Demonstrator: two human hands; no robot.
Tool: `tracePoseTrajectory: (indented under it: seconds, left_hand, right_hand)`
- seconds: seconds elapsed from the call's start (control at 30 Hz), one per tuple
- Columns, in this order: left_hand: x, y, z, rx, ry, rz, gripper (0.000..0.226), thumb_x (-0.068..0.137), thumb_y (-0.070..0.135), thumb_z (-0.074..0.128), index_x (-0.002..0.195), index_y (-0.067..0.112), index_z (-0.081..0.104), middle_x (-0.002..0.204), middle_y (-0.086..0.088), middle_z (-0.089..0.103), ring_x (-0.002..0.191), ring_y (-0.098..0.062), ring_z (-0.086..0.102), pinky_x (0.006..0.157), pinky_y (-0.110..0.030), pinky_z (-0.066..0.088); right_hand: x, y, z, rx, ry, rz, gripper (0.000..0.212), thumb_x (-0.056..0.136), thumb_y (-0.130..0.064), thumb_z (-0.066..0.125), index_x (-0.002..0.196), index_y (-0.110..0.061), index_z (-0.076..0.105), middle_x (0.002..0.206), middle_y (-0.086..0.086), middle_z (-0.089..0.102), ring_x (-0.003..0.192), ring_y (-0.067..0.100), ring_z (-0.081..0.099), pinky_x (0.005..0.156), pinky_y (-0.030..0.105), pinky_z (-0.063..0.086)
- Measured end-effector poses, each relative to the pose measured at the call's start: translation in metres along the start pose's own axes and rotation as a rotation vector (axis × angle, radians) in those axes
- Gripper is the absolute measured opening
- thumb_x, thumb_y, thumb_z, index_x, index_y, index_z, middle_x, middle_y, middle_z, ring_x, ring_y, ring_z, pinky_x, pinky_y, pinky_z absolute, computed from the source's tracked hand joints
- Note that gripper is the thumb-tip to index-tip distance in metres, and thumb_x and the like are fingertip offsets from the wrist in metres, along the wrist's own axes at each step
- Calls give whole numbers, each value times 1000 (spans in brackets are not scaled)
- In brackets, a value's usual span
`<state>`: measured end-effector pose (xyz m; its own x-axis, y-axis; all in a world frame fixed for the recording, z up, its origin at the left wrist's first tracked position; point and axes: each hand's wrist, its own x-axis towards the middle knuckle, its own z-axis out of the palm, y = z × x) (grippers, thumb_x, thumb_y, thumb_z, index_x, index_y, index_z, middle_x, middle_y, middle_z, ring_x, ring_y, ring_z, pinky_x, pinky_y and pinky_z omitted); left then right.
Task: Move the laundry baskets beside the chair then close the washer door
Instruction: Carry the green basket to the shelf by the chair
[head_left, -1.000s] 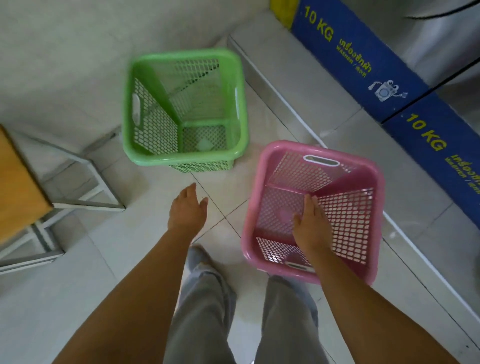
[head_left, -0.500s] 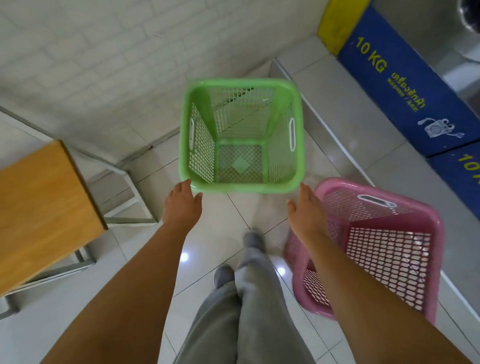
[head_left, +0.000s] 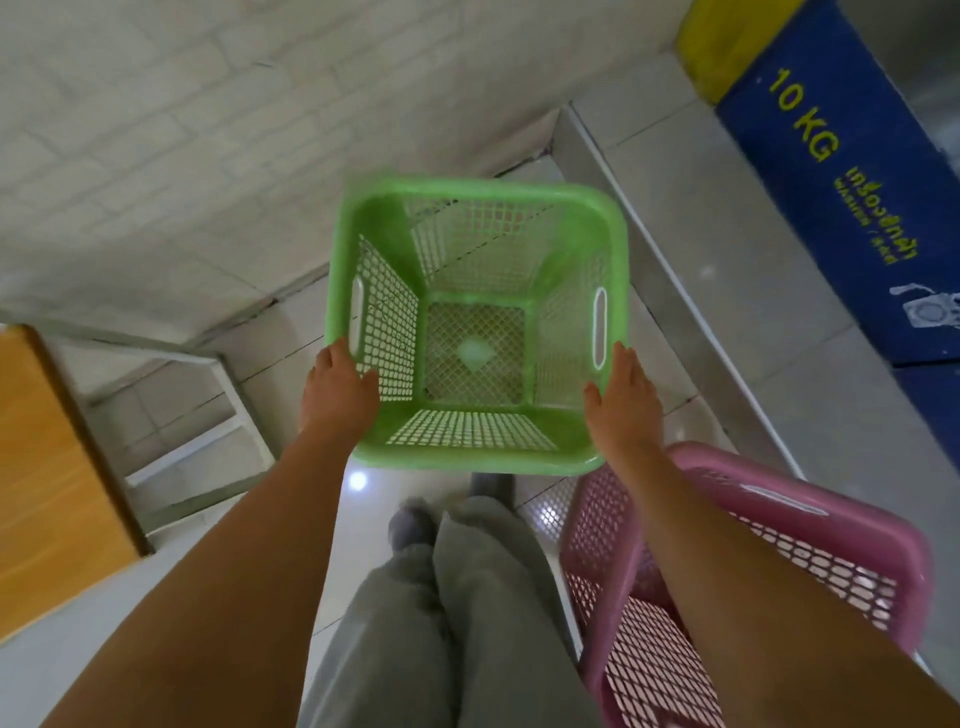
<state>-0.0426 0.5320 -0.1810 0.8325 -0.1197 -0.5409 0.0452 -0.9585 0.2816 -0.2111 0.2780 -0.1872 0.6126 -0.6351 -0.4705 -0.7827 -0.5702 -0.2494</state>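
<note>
An empty green mesh laundry basket (head_left: 478, 457) is on the tiled floor straight ahead, close to the wall. My left hand (head_left: 337, 400) holds its left rim, thumb inside and fingers outside. My right hand (head_left: 621, 402) holds the right rim just below the handle slot, thumb inside. A pink mesh laundry basket (head_left: 857, 545) is at the lower right, partly under my right forearm. The chair, with a wooden seat (head_left: 52, 467) and white metal frame (head_left: 228, 415), stands to the left. The washer door is out of view.
A blue washer front panel (head_left: 831, 182) marked 10 KG stands on a raised tiled step (head_left: 675, 291) at the right. A white brick wall (head_left: 182, 130) closes the far side. My grey trouser legs and feet (head_left: 452, 597) are just behind the green basket.
I have stepped up to the green basket. My right hand left the pink basket and both hands went from open in front of the green basket to its side rims.
</note>
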Motion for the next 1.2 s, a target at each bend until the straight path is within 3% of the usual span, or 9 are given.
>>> tracePoseTrajectory:
  seconds: [0.1,0.23,0.43,0.6,0.8,1.07,1.2]
  left_hand:
    - [29,4,8,8,20,12,60,94,25,54,144,5,28,146,-20,35,127,-43,43,103,-55,40]
    - [66,2,14,-46,105,-4,76,92,21,55,152,16,9,161,-8,7,141,-39,27,111,-53,32]
    - [100,-15,18,-91,37,-82,85,87,21,60,151,32,5,140,-22,43,112,-46,56,91,-55,49]
    - [104,-21,23,-106,79,-61,95,81,17,65,147,42,2,126,-19,56,97,-42,62,71,-43,46]
    - [76,-27,5,-128,108,24,100,82,15,63,138,62,-5,115,-20,60,83,-37,63,71,-48,55]
    - [1,-53,-34,-137,179,41,88,88,15,57,138,65,4,134,-14,55,98,-37,64,66,-34,45]
    - [-45,-74,-55,-198,238,46,77,92,15,53,143,57,14,137,-12,52,88,-22,59,56,-22,42]
  right_hand:
    - [27,-1,9,51,15,23,74,97,-30,52,154,-8,10,160,15,20,140,37,36,113,48,36]
    - [57,2,22,133,52,83,80,95,-26,55,155,-9,6,161,14,18,136,41,40,109,49,39]
    - [82,9,40,253,126,145,79,96,-23,53,155,-20,1,159,14,24,131,42,46,102,52,43]
    - [82,12,44,261,169,151,75,97,-20,51,156,-21,4,156,14,32,123,41,54,97,50,46]
    - [60,8,23,273,213,100,76,96,-16,52,155,-29,7,158,5,30,131,36,49,102,50,43]
    - [-5,0,-20,162,142,-54,72,97,-23,50,153,-39,8,161,-2,22,131,35,48,98,52,46]
    - [-51,-10,-36,206,181,-105,70,97,-19,51,154,-33,15,161,2,23,135,33,45,101,48,44]
